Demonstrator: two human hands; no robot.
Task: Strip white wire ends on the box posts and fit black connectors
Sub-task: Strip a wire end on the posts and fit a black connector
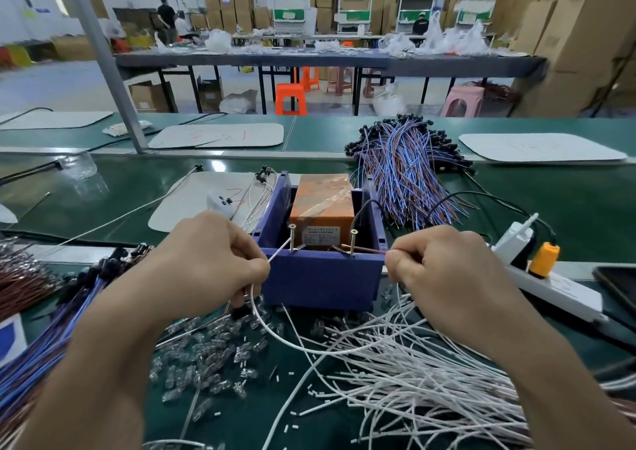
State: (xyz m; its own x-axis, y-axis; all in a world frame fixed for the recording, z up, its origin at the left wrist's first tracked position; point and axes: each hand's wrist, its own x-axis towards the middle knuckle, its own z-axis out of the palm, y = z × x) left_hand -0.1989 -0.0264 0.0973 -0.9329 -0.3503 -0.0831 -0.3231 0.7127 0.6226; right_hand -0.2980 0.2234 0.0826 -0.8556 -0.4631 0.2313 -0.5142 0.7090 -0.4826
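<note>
even bright light, warped soft edges

Only two arms of the person are in view. The left hand [213,256] and the right hand [444,267] are bare, with rounded knuckles and broad thumbs. The left forearm [103,346] and the right forearm [550,356] are bare too, uncovered from the wrist to the lower edge of the view, where the wide lens makes them look very broad. Faint creases cross the finger joints. The nails are too small to judge.
</note>
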